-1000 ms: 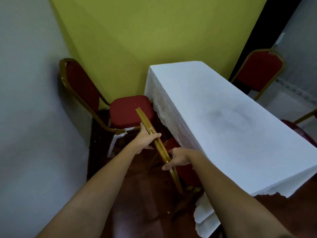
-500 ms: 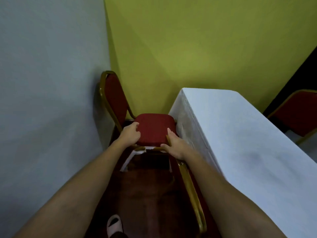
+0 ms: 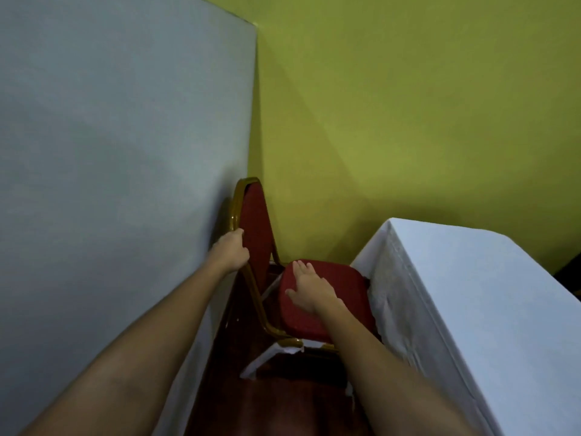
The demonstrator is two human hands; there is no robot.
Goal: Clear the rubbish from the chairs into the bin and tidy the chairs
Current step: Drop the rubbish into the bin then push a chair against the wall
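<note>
Chair (image 3: 323,297) is wedged in the floor's corner, beside the clothed table (image 3: 471,294); its backrest frame is gripped by the left hand (image 3: 231,251) and its seat pressed under the flat, unclenched right hand (image 3: 309,291), seemingly for repositioning.

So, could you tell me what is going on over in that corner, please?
A person is handling the red chair in the corner. The left hand grips the gold frame of its backrest, by the grey wall, while the right hand lies flat and open on the seat. The chair sits close beside the table with the white cloth. No rubbish shows on the seat.
</note>
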